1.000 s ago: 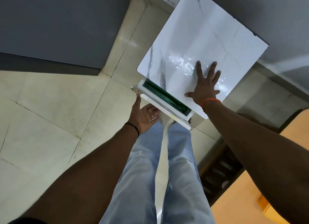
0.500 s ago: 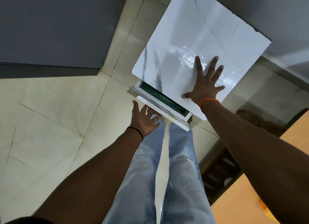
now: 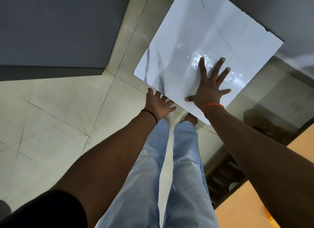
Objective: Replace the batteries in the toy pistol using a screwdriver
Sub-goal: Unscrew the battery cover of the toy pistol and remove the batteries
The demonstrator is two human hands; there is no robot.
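near: pale jeans (image 3: 169,176), person standing over tiled floor (image 3: 51,117). left hand (image 3: 158,105) at near edge of white marble-look table (image 3: 195,32), grip loose, fingers part-spread, holding nothing. right hand (image 3: 209,88) flat on the top, grip fully spread, palm down. toy pistol, screwdriver, batteries: none in view. judged step: setup only, task proper not begun. next: fetch pistol + driver, lay on table. far: grey cabinet (image 3: 56,27).
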